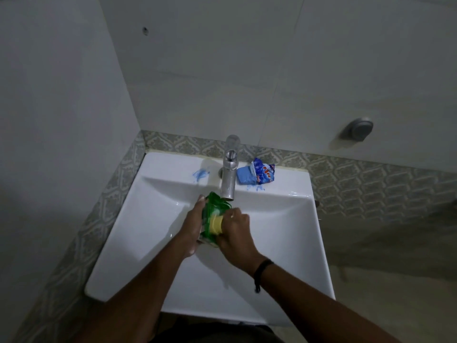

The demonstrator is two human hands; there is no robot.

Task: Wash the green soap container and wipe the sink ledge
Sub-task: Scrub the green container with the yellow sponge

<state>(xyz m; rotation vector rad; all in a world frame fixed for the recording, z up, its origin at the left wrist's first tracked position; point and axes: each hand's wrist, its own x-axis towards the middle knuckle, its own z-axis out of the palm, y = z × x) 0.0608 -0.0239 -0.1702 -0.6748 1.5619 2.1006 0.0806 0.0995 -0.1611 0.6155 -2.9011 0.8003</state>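
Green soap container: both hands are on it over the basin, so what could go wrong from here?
1. The green soap container is pinched at its edges by the left hand while the right hand presses a yellow sponge into it; if wet, it might slip into the sink.
2. It sits close under the tap, so it may knock the spout.
3. Blue smears and the blue soap bar remain on the ledge; splashes could spread the residue.

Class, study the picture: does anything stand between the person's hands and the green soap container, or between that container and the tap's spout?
The left hand grips the green soap container directly. A yellow sponge sits between it and the right hand, as the scrubbing tool. Nothing visible separates the container from the tap; its top lies just under the spout.
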